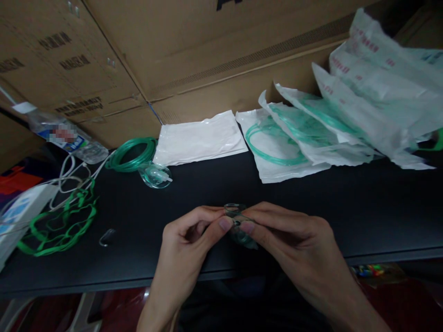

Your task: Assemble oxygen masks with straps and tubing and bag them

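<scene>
Both my hands meet over the dark table near its front edge, pinching a small clear, green-tinted plastic mask [244, 239]. My left hand [194, 235] grips its upper left side between thumb and forefinger. Opposite it, my right hand [287, 235] has thumb and fingers pressed together on the right side. A clear rounded edge shows above the fingertips, and a small dark spot lies between the thumbs. Much of the mask is hidden by my fingers. Farther back, a coil of green tubing [133, 154] lies beside another clear plastic mask [157, 175].
White packets [200, 138] lie along the back by cardboard boxes [214, 55]. Packets with green tubing [284, 159] lean in a row at right. At left are a bottle [65, 136], white cables [67, 173], tangled green elastic straps [62, 249] and a small clear piece [106, 237].
</scene>
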`<state>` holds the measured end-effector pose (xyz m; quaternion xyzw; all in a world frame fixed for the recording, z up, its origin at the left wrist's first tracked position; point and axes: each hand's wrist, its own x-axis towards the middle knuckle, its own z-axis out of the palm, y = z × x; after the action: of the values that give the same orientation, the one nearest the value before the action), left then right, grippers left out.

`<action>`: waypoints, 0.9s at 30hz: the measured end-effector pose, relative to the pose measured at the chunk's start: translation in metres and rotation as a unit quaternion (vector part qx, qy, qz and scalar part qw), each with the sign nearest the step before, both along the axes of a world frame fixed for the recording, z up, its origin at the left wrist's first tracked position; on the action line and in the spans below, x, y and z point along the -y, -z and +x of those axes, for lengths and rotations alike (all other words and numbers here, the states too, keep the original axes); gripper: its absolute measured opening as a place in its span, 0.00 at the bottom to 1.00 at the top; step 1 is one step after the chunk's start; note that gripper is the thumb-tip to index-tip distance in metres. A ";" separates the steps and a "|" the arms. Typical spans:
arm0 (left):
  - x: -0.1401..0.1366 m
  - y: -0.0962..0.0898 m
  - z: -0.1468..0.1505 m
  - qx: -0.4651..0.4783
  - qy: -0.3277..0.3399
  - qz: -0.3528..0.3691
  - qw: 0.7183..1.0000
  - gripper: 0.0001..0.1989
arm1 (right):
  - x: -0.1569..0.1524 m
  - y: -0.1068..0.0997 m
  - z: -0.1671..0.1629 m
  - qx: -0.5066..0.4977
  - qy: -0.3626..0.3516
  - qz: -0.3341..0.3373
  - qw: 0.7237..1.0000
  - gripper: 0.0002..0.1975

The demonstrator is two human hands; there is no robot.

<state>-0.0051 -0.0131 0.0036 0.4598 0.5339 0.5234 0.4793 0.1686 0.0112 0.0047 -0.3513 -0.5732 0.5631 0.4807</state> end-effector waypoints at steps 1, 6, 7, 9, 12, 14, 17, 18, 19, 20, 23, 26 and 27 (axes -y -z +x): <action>0.000 0.000 0.000 0.017 0.005 -0.005 1.000 0.04 | -0.001 0.000 0.000 -0.003 0.001 -0.003 1.000 0.13; -0.001 -0.001 0.002 0.069 -0.002 -0.026 0.997 0.06 | 0.000 0.003 -0.005 -0.002 0.033 0.021 0.999 0.13; -0.001 -0.001 0.002 0.067 -0.010 -0.023 0.997 0.06 | 0.001 0.005 -0.006 0.004 0.051 0.036 0.998 0.14; -0.001 0.000 0.002 0.058 -0.021 -0.012 0.998 0.05 | 0.003 0.007 -0.008 0.019 0.089 0.054 0.994 0.14; -0.002 0.003 0.003 0.057 -0.030 0.004 0.998 0.04 | 0.005 0.008 -0.010 0.028 0.119 0.037 0.992 0.13; -0.003 0.004 0.002 0.062 -0.037 0.009 0.997 0.03 | 0.005 0.009 -0.009 0.010 0.106 0.012 0.994 0.13; -0.004 0.005 0.002 0.064 -0.050 0.010 0.997 0.04 | 0.005 0.011 -0.007 -0.021 0.061 -0.032 0.997 0.13; -0.004 0.005 0.002 0.064 -0.055 0.010 0.996 0.05 | 0.004 0.011 -0.006 -0.024 0.050 -0.042 0.998 0.13; -0.004 0.005 0.002 0.065 -0.060 0.010 0.996 0.05 | 0.004 0.012 -0.006 -0.023 0.041 -0.048 0.998 0.12; -0.004 0.005 0.002 0.067 -0.066 0.010 0.996 0.06 | 0.003 0.012 -0.006 -0.020 0.035 -0.049 0.998 0.12; -0.004 0.004 0.003 0.068 -0.076 0.010 0.995 0.06 | 0.002 0.011 -0.007 -0.011 0.040 -0.028 0.999 0.11; -0.003 0.003 0.004 0.058 -0.082 0.013 0.995 0.06 | 0.003 0.007 -0.010 -0.010 0.065 -0.005 0.998 0.12; -0.003 0.003 0.004 0.053 -0.085 0.014 0.995 0.06 | 0.003 0.006 -0.010 -0.011 0.074 0.001 0.997 0.13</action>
<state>-0.0006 -0.0099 0.0009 0.3911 0.5375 0.5932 0.4541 0.1585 0.0081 -0.0015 -0.3859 -0.5406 0.5289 0.5282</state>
